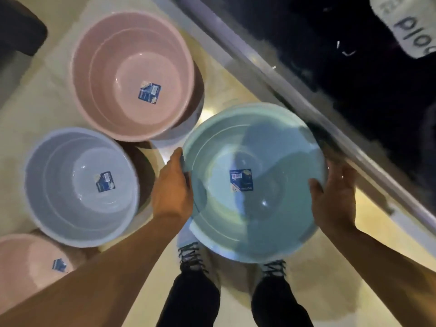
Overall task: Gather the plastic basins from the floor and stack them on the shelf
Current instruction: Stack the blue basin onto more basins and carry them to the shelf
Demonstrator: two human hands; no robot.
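I hold a light green basin point(254, 147) with a blue label inside, above my feet. My left hand point(173, 185) grips its left rim and my right hand point(335, 201) grips its right rim. On the floor to the left stand a stack of pink basins point(132, 55), a stack of pale blue basins point(70, 208) and another pink basin point(23, 265) at the lower left edge. The shelf's metal edge point(295, 95) runs diagonally just right of the green basin.
My two shoes point(192, 256) and dark trouser legs stand on the cream tiled floor point(318, 279) under the held basin. A dark object point(16, 27) sits at the top left. The shelf interior at upper right is dark, with a white tag point(410, 27).
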